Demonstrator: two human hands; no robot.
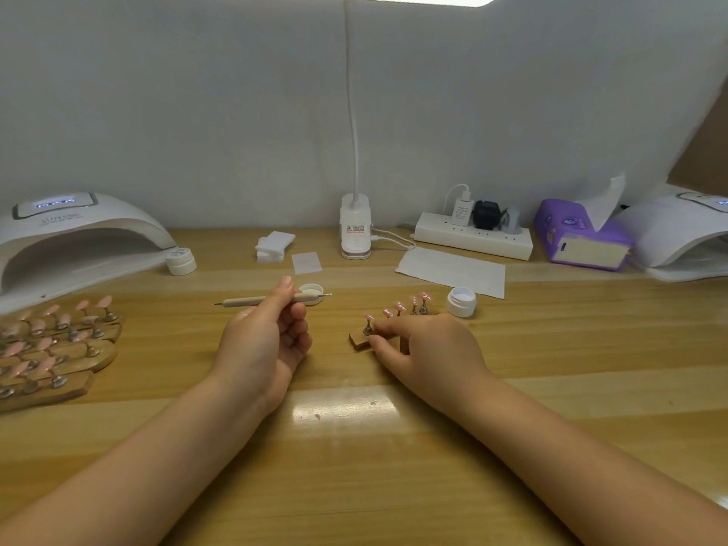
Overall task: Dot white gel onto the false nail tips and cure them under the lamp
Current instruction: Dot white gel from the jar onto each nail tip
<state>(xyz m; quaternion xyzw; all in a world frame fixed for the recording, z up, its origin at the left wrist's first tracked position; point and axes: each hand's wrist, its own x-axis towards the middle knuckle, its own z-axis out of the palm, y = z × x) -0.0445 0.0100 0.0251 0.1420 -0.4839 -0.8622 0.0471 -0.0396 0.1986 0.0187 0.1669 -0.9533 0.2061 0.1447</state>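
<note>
My left hand [264,340] holds a beige dotting pen [272,299] level above the table, its metal tip pointing right over a small open lid of white gel [312,292]. My right hand [425,348] pinches the near end of a wooden strip [360,341] that carries several pink false nail tips [398,307] on metal stands. An open white gel jar [461,301] stands just right of the strip. A white curing lamp [75,238] sits at the far left.
Wooden holders with several more pink tips [55,340] lie at the left. A closed white jar [181,262], wipe pads [273,246], a desk lamp base [355,230], a paper sheet [453,271], a power strip [472,234], a purple tissue pack [583,238] and a second lamp [685,238] line the back.
</note>
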